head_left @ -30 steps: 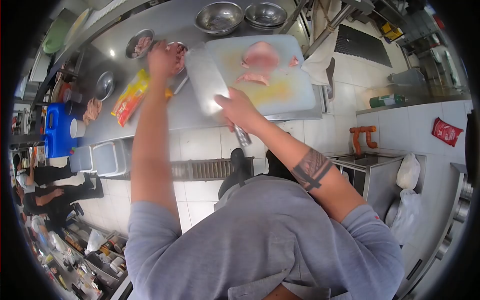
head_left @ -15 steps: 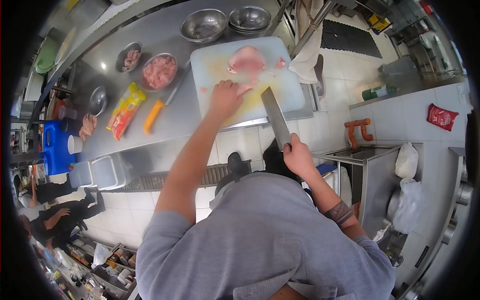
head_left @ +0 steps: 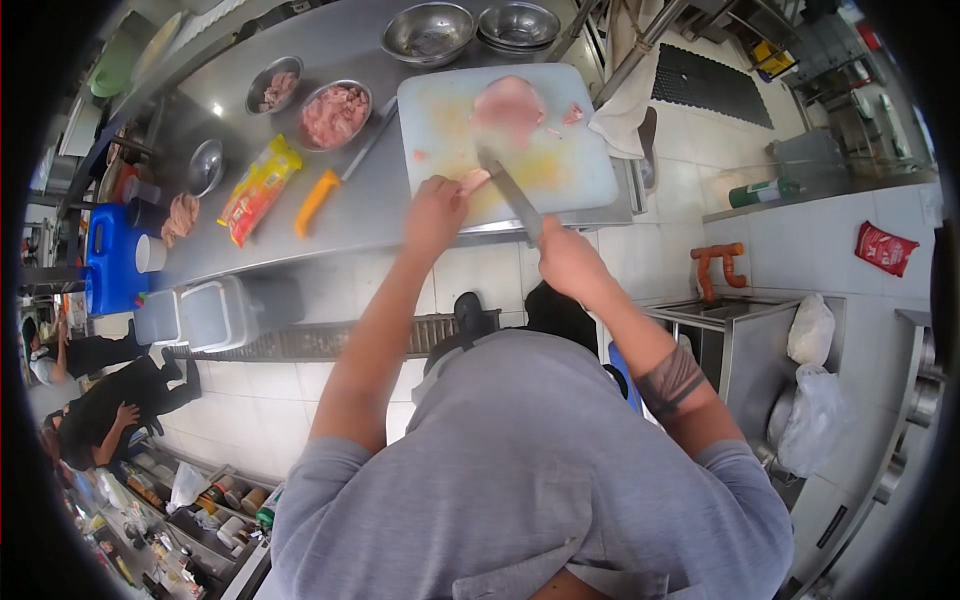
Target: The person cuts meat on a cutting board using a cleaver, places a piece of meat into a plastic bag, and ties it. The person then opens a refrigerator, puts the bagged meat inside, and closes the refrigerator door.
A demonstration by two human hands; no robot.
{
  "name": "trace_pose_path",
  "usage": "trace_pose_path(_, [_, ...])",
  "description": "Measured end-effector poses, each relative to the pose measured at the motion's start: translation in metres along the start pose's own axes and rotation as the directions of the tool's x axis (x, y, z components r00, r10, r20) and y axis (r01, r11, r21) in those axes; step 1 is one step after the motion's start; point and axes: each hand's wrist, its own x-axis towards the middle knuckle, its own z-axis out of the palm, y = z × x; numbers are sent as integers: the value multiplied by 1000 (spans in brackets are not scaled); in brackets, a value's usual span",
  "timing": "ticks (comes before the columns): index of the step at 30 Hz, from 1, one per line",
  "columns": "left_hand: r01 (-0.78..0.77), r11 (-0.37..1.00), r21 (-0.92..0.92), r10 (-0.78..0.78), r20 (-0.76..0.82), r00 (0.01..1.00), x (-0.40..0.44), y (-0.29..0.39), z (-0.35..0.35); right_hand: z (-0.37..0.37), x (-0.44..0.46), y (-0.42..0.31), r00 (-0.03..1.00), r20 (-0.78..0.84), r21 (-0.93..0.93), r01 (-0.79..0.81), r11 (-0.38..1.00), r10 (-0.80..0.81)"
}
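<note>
"Right hand [head_left: 570, 258] closed round the cleaver's [head_left: 513, 195] handle, left hand [head_left: 435, 212] bent over the strip's [head_left: 474, 181] left end, fingers holding it down."

"What's different from half a second ago?"

"Back then the cleaver was raised to the right, clear of the strip. Now the far part of its blade meets the strip's right end."

"Cutting through, or only touching?"

"I can't tell. The second before, the left hand was over at a bowl of meat; now the strip is under it, on the near left part of the board [head_left: 585, 185]."

"And what are they made of?"

"Broad, flat grey metal for the blade; pale pink, soft, narrow meat for the strip. The board is milky white with rounded corners and yellow smears. Beyond the blade lies a rounded pink slab [head_left: 510, 103], with a small scrap [head_left: 572, 113] to its right."

"Containers?"

"Left of the board, past a yellow-handled knife [head_left: 318, 200], a round metal bowl [head_left: 369, 100] full of glistening pink pieces. Farther left, a smaller bowl [head_left: 260, 88] with fewer, paler ones. Nearer sits a glossy yellow-and-red packet [head_left: 258, 190], contents hidden. Shiny bowls [head_left: 429, 35] stand beyond the board, the right-hand ones stacked."
</note>
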Motion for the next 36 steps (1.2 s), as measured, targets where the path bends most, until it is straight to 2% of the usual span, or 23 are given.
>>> trace_pose_path(2, [3,1000,17,-4,54,999,4,-5,0,-9,-2,2,1000,-10,-8,-14,1000,14])
trace_pose_path(4, [15,1000,-6,-15,17,1000,5,-7,0,-44,-10,-33,1000,13,-20,-22,1000,22])
trace_pose_path(6, [1,1000,-26,-1,-4,1000,1,-9,-1,-67,-21,-67,974,-228,153,15,988,20])
trace_pose_path(7, [-1,999,-32,1,-2,1000,2,-10,-1,-57,-15,-62,973,-232,149,20,989,15])
trace_pose_path(9, [3,999,-45,-3,12,1000,-4,-8,1,-2,-10,-26,981,-190,110,-7,994,28])
trace_pose_path(10, [-9,998,-62,8,-16,1000,-2,-5,0,22,4,13,998,5,-47,69,997,-68])
trace_pose_path(14, [-38,998,-42,37,-16,999,-4,-11,-5,-36,-10,-41,994,99,-96,-34,995,43])
trace_pose_path(16, [-12,999,-43,11,-17,1000,-9,-7,-6,-61,-17,-73,997,-71,84,-27,996,33])
trace_pose_path(19, [-1,998,-67,-1,-41,999,-7,-6,-5,16,3,-24,991,-135,107,23,994,-8])
trace_pose_path(20, [-15,998,-65,13,-31,999,-6,-11,-2,26,17,-4,989,128,8,-69,998,68])
trace_pose_path(24, [-44,998,-41,43,-10,999,-6,-15,-7,3,24,-8,987,157,1,-36,999,35])
trace_pose_path(27, [-5,999,-47,4,-16,1000,-6,-13,-8,-26,31,-25,991,132,-53,-12,999,19])
trace_pose_path(29, [-22,999,-37,20,-45,999,-10,-15,-9,-47,16,-56,999,-21,7,-45,999,45])
trace_pose_path(30, [-50,998,-29,48,-81,996,-12,-16,-10,-43,9,-61,999,-11,8,-46,999,47])
trace_pose_path(32, [-36,998,-44,32,-92,995,-13,-16,-11,-38,-1,-69,975,-223,176,30,984,11])
trace_pose_path(33, [-25,998,-59,18,-104,994,-13,-16,-12,-25,3,-60,975,-221,176,32,984,7])
trace_pose_path(35, [-17,999,-48,13,-90,996,-14,-13,-16,28,13,-21,998,61,7,-7,1000,6])
trace_pose_path(36, [-17,999,-37,14,-79,997,-13,-11,-17,42,21,-3,996,80,9,38,999,-39])
